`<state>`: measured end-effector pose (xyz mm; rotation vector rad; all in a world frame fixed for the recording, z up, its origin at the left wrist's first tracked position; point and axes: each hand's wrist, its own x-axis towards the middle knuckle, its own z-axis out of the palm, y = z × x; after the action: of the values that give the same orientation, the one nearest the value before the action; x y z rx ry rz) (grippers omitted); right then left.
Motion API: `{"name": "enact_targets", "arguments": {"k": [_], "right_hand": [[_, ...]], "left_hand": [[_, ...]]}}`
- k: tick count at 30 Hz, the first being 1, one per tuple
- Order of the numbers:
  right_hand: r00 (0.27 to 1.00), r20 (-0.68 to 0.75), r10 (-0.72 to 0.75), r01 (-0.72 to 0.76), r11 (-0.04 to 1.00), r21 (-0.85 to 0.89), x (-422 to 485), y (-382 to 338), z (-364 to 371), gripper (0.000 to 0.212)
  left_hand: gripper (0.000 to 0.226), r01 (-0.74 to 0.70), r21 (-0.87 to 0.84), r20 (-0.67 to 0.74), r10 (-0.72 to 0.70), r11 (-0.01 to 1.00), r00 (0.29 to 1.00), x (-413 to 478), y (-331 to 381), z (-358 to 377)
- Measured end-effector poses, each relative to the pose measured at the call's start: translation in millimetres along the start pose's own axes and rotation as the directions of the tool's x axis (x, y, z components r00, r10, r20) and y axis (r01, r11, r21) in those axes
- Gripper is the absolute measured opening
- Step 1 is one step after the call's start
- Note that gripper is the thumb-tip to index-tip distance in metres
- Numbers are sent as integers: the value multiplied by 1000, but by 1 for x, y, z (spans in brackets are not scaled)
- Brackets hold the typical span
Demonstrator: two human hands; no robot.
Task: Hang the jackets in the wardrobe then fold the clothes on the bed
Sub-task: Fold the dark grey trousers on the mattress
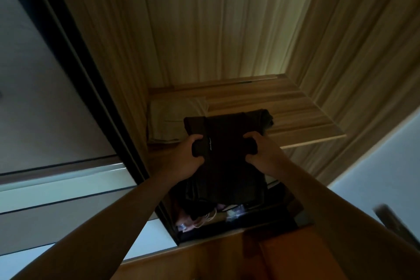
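Dim wooden wardrobe interior, one shelf [306, 120] in view — folded clothes going in.

Left hand [188, 157] and right hand [263, 152] each clench a side of the folded dark garment [225, 143], half onto the shelf, beside a folded beige cloth [172, 118]; let go early and it may slide off — its near end overhangs.

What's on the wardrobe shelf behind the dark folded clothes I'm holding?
A folded beige cloth lies at the shelf's left. The dark folded clothes hide whatever is directly behind them.
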<state>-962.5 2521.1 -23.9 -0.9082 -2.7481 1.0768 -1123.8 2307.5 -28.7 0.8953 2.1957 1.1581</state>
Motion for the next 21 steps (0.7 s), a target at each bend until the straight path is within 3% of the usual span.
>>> {"name": "enact_targets", "arguments": {"k": [11,15,21], "right_hand": [[985,132,-111,112,994,3,116,13,-28,60],[967,149,-208,207,978,22,157,4,-39,55],[964,139,-227,216,972,88,204,-7,-45,55]], "left_hand": [[64,94,-52,-192,-102,994,976,83,12,15],[64,114,-138,-290,-150,984,945,105,15,6],[61,141,-127,-330,-176,982,927,142,20,-4]]}}
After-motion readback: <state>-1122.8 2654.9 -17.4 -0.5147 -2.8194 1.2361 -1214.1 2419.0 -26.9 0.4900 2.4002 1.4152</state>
